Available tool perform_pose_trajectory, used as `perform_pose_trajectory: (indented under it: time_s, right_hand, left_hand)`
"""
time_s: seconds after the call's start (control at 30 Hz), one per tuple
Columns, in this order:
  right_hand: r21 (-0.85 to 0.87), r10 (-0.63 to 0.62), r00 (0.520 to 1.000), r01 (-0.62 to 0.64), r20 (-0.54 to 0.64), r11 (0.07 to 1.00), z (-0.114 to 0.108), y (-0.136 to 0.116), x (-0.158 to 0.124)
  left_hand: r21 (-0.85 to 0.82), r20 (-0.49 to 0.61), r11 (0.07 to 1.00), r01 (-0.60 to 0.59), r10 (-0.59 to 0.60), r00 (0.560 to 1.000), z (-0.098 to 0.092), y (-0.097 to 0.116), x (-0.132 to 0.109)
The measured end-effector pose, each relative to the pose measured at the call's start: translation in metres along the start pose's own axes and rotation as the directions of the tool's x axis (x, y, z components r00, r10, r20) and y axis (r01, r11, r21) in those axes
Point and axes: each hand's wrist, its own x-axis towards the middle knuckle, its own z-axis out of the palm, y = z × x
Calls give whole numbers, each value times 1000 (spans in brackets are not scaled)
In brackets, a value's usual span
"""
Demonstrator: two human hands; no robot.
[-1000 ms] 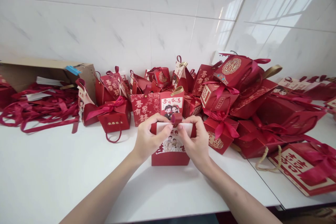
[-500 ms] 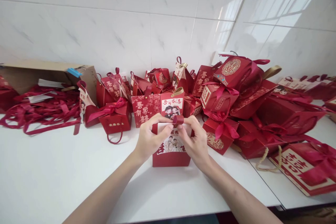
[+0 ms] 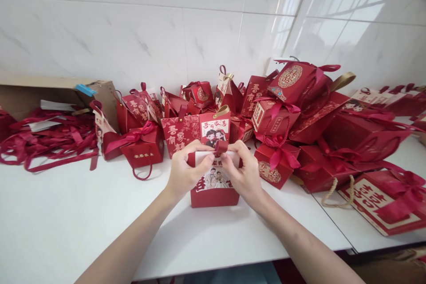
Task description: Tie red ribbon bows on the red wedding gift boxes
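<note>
A small red gift box (image 3: 214, 194) with a cartoon couple printed on its front stands on the white table (image 3: 66, 213), right in front of me. My left hand (image 3: 184, 173) pinches the left side of its white top flap. My right hand (image 3: 244, 173) pinches the right side. Between my fingertips a red ribbon loop (image 3: 221, 146) sticks up from the top of the box. Both hands are closed on the box top.
A large heap of red gift boxes and bags (image 3: 286, 115) fills the back and right of the table. A cardboard box (image 3: 60, 93) lies on its side at the left, with loose red ribbons (image 3: 46, 142) spilling out. A tiled wall stands behind.
My hands have stayed on the box top, drawing slightly closer round the ribbon loop. The camera view has shifted a little.
</note>
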Motion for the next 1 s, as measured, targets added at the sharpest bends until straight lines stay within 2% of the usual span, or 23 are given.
perform_pose_trajectory:
  time_s: [0.13,0.83,1.0]
  right_hand:
    - [24,-34,999,33,7,999,-1,-1,0]
    - [-27,57,998,-57,-16,998,1,-6,3]
    - [-13,-23,999,22,-24,1000,1,-2,0]
  left_hand:
    - [-3,-3,999,41,-41,999,0,0,0]
    - [73,-24,993,88,-87,996,2,6,-2]
    - [89,-34,995,54,-51,998,2,5,-2]
